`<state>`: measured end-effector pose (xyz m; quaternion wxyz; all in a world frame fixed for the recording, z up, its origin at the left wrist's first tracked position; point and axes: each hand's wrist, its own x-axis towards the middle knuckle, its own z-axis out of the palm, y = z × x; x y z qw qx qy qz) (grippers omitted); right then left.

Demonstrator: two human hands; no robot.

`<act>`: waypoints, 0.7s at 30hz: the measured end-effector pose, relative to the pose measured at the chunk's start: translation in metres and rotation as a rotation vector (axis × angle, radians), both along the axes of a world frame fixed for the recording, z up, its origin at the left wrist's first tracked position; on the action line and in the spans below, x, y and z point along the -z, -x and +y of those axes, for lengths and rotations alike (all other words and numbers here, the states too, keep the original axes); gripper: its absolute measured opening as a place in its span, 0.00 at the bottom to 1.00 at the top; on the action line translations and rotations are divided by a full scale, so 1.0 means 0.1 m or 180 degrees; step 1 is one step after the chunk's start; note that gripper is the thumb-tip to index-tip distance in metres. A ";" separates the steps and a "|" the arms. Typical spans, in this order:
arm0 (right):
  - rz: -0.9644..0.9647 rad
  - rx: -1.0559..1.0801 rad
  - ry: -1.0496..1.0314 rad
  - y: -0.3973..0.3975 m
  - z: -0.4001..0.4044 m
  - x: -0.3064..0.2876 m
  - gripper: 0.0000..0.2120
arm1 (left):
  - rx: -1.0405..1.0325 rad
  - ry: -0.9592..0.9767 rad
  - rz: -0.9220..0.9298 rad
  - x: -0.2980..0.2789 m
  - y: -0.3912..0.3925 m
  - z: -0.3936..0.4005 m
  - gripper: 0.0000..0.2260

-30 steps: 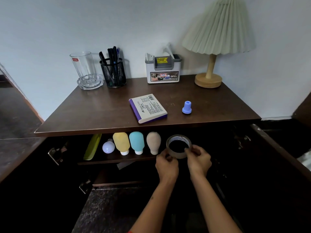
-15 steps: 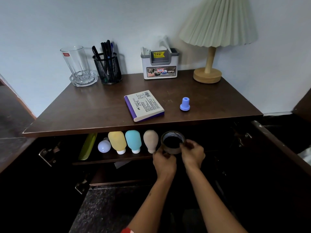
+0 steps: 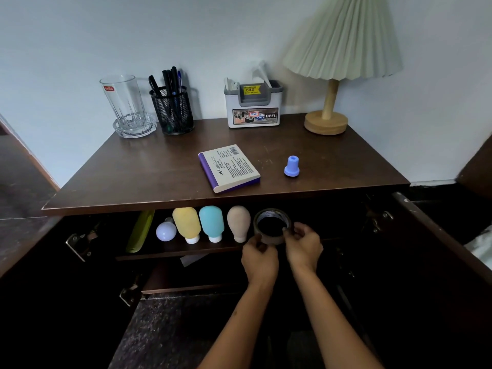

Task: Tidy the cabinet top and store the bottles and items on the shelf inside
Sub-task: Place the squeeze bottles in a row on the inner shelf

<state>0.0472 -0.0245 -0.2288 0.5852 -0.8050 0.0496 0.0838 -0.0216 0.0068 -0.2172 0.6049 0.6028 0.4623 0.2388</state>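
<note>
1. Left hand (image 3: 259, 258) and right hand (image 3: 303, 245) are both pinching the tape roll (image 3: 272, 226) with curled fingers, standing it on edge on the shelf (image 3: 173, 253), likely to save room.
2. It is sitting just beside the beige bottle (image 3: 238, 222).
3. Stamp pad (image 3: 229, 167) and blue cap (image 3: 291, 166) are waiting on the desk (image 3: 133, 177).

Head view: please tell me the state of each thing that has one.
Tape roll: on edge on the shelf, held.
Left hand: pinching the roll.
Right hand: pinching the roll.
Three bottles: standing cap down.
Cabinet door: open.
Glass: upright, empty.
Lamp: off.
</note>
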 end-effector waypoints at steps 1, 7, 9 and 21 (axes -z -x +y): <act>-0.0037 -0.0008 -0.0010 0.04 -0.01 -0.02 0.16 | -0.0044 0.0058 -0.0041 -0.01 0.02 -0.01 0.16; -0.0234 -0.0200 -0.0089 0.32 -0.13 -0.16 0.10 | -0.0140 0.0412 -0.0324 -0.09 0.16 -0.05 0.15; -0.0267 -0.0296 -0.0130 0.44 -0.16 -0.22 0.07 | -0.0194 0.0483 -0.0438 -0.15 0.22 -0.05 0.14; -0.1347 -0.0520 -0.0617 0.79 -0.07 -1.03 0.08 | -0.0888 -0.0173 -0.1028 -0.55 0.49 0.10 0.09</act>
